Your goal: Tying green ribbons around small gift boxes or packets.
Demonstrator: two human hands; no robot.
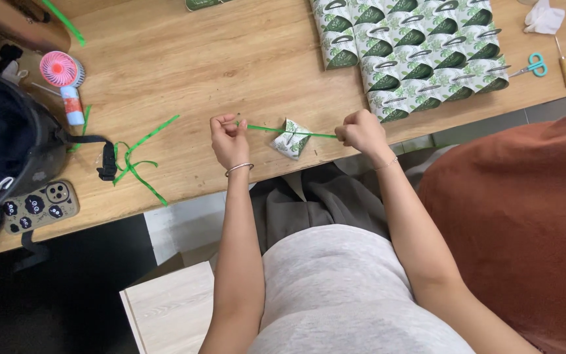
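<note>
Pinching green ribbon (289,132) taut, left hand (228,139), right hand (360,133), both clenched, through seemingly closed leaf-print box (291,140)

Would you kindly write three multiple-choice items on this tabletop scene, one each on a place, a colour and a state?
1. Where does the phone lie?
A. by the scissors
B. at the table's left, near the front edge
C. on the stacked boxes

2. What colour is the ribbon between the hands?
A. red
B. green
C. white

3. How is the ribbon held?
A. slack on the table
B. coiled in one hand
C. stretched between both hands

Answers: 1 B, it sits beside the black bag; 2 B, a green strip crosses the small leaf-print box; 3 C, left hand and right hand each pinch an end.
</note>
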